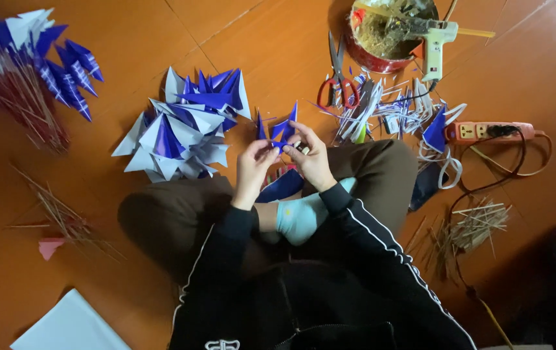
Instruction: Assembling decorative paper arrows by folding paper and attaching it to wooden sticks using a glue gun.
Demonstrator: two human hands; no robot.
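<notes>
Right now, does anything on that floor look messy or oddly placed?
Yes. The glue gun lies tilted across the rim of the red tin, not on the floor. Thin sticks lie scattered, and paper scraps spread around the scissors. Both hands pinch a small blue paper piece.

- Two hands of mine: left hand (pixel 254 170), right hand (pixel 310 159), pinching one blue paper piece (pixel 278 133).
- One scissors (pixel 338 74), beyond my right.
- One glue gun (pixel 434 45), farther right.
- One power strip (pixel 488 131), right.
- One red tin (pixel 381 61).
</notes>
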